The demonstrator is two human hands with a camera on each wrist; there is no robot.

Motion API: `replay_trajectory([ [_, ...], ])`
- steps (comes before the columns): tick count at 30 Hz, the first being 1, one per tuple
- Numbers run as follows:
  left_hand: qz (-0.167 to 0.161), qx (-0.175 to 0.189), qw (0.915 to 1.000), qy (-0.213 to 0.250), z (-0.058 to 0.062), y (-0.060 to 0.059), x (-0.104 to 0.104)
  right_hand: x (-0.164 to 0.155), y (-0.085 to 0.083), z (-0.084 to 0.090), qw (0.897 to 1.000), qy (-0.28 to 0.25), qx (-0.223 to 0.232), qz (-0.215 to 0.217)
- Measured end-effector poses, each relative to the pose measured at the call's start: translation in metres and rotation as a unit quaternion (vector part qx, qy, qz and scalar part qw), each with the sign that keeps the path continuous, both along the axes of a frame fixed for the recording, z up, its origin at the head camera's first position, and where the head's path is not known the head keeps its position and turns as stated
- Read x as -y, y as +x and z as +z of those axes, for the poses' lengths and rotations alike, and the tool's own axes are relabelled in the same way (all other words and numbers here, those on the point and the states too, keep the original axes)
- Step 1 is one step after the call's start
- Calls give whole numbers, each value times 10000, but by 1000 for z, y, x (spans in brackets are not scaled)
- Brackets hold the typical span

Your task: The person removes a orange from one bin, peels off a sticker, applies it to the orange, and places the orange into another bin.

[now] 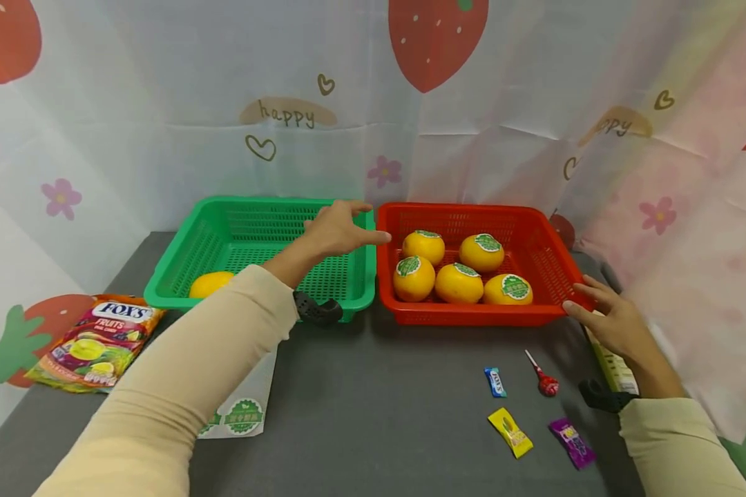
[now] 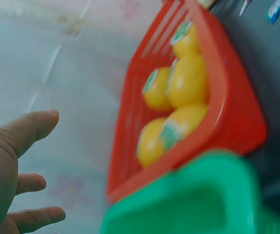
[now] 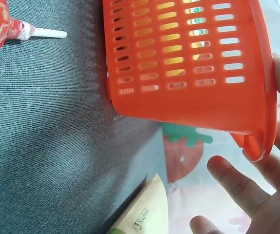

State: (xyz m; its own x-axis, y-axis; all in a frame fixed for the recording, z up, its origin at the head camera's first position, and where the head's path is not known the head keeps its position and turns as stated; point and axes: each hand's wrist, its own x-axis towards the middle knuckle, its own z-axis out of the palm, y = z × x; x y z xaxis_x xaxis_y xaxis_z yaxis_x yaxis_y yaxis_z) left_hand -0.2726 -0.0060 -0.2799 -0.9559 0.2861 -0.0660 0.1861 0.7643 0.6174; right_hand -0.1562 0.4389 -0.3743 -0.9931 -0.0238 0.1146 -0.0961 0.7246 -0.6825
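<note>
Reaching across with my left hand (image 1: 338,231), I have the fingers spread and relaxed, holding nothing, hovering over the seam where the green basket (image 1: 180,266) meets the red basket (image 1: 388,276). My right hand (image 1: 603,317) rests open-fingered at the red basket's near right corner, fingertips touching the rim; the right wrist view shows them spread just under that lip, not curled round it.

Five oranges (image 1: 458,283) sit bunched in the red basket, each with a green sticker on top. One more orange (image 1: 210,284) lies alone in the green basket's near left corner.

I judge the oranges firm, fairly heavy for their size, with a slightly waxy skin that could slide, so a wrap round the middle from above seems the safest hold. The nearest, the back left orange (image 1: 424,246), looks easiest to take. The basket itself looks like light, slightly flexible plastic.

On the grey table (image 1: 379,414) lie a sweets bag (image 1: 96,342), a lollipop (image 1: 543,379) and three wrapped sweets (image 1: 510,431).
</note>
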Motion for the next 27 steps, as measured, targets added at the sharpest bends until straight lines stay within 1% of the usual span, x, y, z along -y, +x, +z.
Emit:
replay_trajectory([
  [3, 74, 99, 9997, 204, 10, 5, 37, 0, 0, 0, 10000, 91, -16, 4],
  [5, 138, 130, 9994, 306, 14, 9, 62, 0, 1, 0, 9999, 156, -13, -10],
  [7, 243, 165, 9986, 430, 14, 15, 86, -1, 1, 0, 9998, 196, -12, -28],
  [9, 354, 129, 9978, 545, 12, 22, 110, -1, 1, 1, 9997, 246, -5, -49],
  [12, 452, 27, 9967, 679, 4, 31, 146, -1, 0, 1, 9996, 296, -28, -35],
  [14, 438, -21, 9964, 720, -3, 37, 168, -1, 0, 1, 9993, 360, -46, -8],
  [17, 514, 27, 9963, 692, -13, 42, 199, 0, -2, 0, 9990, 437, -31, 2],
  [20, 642, 57, 9964, 560, -23, 45, 226, 0, -2, 2, 9991, 416, 10, 14],
  [23, 753, 115, 9963, 394, -34, 47, 247, 2, -1, 4, 9993, 361, 56, 26],
  [25, 746, 147, 9969, 210, -43, 49, 257, 3, -1, 5, 9994, 339, 78, 44],
  [27, 671, 160, 9976, 14, -52, 51, 264, 4, -1, 6, 9994, 314, 128, 53],
])
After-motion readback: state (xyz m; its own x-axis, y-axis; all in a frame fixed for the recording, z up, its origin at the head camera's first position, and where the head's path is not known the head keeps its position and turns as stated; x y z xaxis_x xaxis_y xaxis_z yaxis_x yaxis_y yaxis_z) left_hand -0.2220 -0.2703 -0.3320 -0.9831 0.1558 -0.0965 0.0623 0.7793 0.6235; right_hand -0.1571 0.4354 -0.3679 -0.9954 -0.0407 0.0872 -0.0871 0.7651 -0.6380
